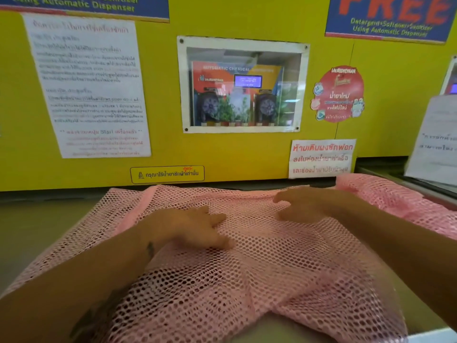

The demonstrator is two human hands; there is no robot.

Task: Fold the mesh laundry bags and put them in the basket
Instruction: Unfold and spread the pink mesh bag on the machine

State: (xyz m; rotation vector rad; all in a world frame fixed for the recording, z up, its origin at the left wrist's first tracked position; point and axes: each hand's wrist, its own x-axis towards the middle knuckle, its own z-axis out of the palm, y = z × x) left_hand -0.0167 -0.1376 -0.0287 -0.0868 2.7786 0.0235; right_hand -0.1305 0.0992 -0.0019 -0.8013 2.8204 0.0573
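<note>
A pink mesh laundry bag (247, 273) lies spread across a grey counter top, its near edge hanging toward me. My left hand (197, 226) rests flat on the mesh left of centre, fingers apart and pointing right. My right hand (304, 204) lies on the mesh farther back and to the right, fingers spread and pointing left. Neither hand grips the fabric. More pink mesh (395, 194) is bunched at the right rear; whether it is a second bag I cannot tell. No basket is in view.
The grey counter (37, 219) shows bare at the left. A yellow wall (160, 95) rises right behind it, with paper notices, stickers and a windowed dispenser (243, 85). A paper sign (435, 139) stands at the right edge.
</note>
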